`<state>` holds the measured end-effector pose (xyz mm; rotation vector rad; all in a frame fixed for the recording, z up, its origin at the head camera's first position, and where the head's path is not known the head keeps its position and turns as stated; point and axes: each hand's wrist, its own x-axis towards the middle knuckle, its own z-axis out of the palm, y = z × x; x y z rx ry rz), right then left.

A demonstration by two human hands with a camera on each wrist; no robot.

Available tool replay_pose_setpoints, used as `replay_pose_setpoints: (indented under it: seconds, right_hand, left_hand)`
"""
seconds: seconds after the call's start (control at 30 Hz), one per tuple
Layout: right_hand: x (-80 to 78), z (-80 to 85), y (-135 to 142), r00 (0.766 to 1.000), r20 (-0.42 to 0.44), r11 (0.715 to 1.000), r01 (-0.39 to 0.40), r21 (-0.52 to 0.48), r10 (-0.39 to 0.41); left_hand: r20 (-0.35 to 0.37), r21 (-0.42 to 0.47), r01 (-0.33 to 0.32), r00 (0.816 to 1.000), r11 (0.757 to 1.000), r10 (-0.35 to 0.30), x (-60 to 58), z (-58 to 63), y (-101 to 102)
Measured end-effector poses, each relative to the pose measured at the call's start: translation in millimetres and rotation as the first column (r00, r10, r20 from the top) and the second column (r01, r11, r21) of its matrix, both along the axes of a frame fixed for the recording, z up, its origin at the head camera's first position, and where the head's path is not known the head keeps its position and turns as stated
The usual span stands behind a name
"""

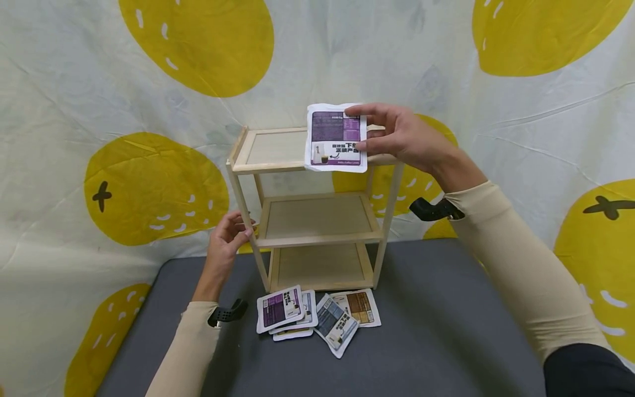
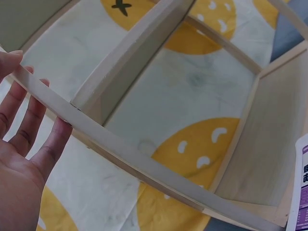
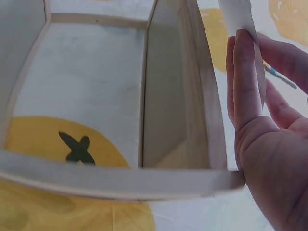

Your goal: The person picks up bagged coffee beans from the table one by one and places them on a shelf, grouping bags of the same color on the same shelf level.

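Observation:
A wooden three-tier shelf rack [image 1: 319,241] stands upright. My right hand [image 1: 404,135] pinches a flat purple-and-white coffee packet [image 1: 334,138] by its right edge, thumb on the near face. The packet is upright at the height of the top board [image 1: 275,148], covering part of it. In the right wrist view the same packet [image 3: 239,14] appears nearly edge-on. My left hand [image 1: 225,245] holds the rack's front left post [image 2: 110,139], thumb on one side and fingers on the other. No packet lies on the visible parts of the boards.
In front of the rack, a stack of packets [image 1: 278,309] lies on the grey surface [image 1: 421,331]. Beside it, a blue-grey packet [image 1: 336,322] overlaps a brown one [image 1: 364,309]. A white cloth [image 1: 347,49] with yellow fruit prints hangs behind.

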<state>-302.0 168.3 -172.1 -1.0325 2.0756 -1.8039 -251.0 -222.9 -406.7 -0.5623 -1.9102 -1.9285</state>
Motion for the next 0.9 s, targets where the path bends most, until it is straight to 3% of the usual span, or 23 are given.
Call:
replay_pose_setpoints:
  seconds: [0.3, 0.9]
  right_hand:
    - [-12.8, 12.8, 9, 0.999, -0.021, 0.996, 0.036, 0.078, -0.035]
    - [-42.5, 12.4, 23, 0.998, 0.048, 0.999, 0.042, 0.033, -0.043]
  left_hand:
    - [0.016, -0.015, 0.004, 1.000, 1.000, -0.003, -0.8, 0.5, -2]
    - [0.019, -0.005, 0.006, 1.000, 1.000, -0.006, -1.0, -0.8, 0]
